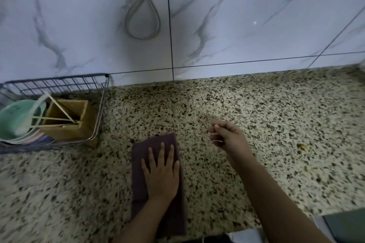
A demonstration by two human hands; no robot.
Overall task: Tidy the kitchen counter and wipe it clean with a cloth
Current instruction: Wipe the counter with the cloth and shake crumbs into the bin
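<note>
A dark purple folded cloth (142, 150) lies flat on the speckled granite counter (256, 114) near its front edge. My left hand (161, 171) presses flat on the cloth with straight, spread fingers. My right hand (227, 134) hovers just right of the cloth, fingers curled, thumb and fingertips together; I cannot tell whether they pinch anything. Small yellowish crumbs (303, 146) lie on the counter to the right, and another bit (216, 164) sits near my right forearm.
A wire rack (98, 108) at the left holds green and pastel bowls (17, 118) and a wooden holder (69, 118) with chopsticks. A marble-tiled wall (237, 25) backs the counter, with a looped cable (144, 16) hanging on it. The counter's front edge runs along the bottom right.
</note>
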